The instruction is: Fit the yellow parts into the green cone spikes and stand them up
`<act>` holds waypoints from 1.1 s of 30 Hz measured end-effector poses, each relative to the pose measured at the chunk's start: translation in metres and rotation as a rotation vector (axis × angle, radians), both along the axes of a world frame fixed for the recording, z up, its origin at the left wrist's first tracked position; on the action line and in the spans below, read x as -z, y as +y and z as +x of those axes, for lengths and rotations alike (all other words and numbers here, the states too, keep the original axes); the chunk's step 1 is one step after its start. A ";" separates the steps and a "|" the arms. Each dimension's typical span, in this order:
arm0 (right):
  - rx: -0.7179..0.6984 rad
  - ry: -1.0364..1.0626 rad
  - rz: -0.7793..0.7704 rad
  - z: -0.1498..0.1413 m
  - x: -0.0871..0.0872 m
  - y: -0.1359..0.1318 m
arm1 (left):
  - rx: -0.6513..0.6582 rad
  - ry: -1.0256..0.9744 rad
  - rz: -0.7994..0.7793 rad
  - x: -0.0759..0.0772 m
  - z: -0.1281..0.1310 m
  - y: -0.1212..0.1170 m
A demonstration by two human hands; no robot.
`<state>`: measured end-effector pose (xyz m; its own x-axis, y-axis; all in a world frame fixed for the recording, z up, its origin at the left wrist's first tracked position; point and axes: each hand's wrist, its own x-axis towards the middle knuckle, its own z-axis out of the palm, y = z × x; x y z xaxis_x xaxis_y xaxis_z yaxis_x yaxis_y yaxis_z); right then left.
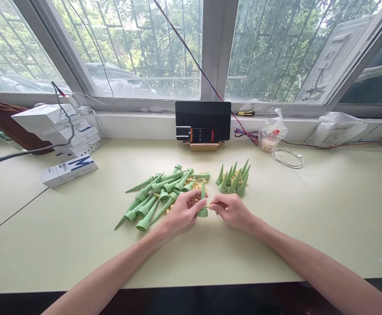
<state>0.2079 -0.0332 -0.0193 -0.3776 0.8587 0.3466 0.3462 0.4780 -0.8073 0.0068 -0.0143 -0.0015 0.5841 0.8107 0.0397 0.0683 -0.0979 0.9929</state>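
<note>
My left hand [187, 209] grips a green plastic watering spike [203, 202], its tip up and its wide ribbed cap end down. Close beside it, my right hand [230, 211] pinches a small yellow piece [208, 206] against the spike's side. Left of my hands lies a loose pile of green spikes [148, 205], pointing various ways. Small yellow pieces [200, 185] are scattered behind and under the pile, partly hidden by my left hand. Behind my right hand, a group of spikes [233, 179] stands upright on their caps, with yellow bits among them.
A phone [204, 135] showing a timer leans on a black tablet [204, 114] at the back. White boxes [69, 169] are at the left. A plastic bag [272, 133] and a coiled white cable [288, 158] lie back right. Windows rise behind the table.
</note>
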 end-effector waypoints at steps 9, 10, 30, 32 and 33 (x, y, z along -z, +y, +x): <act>-0.025 0.078 -0.197 -0.003 -0.008 -0.003 | -0.025 0.052 0.160 0.004 0.001 0.000; -0.031 0.092 -0.227 -0.003 -0.008 -0.003 | -0.029 0.054 0.166 0.004 0.001 -0.001; -0.053 0.403 -0.709 -0.004 -0.010 0.000 | -0.097 0.132 0.373 0.005 0.004 -0.003; -0.040 0.414 -0.669 -0.005 -0.010 0.000 | -0.097 0.114 0.309 0.005 0.005 -0.002; -0.035 0.419 -0.654 -0.005 -0.010 0.001 | -0.102 0.097 0.272 0.005 0.005 -0.002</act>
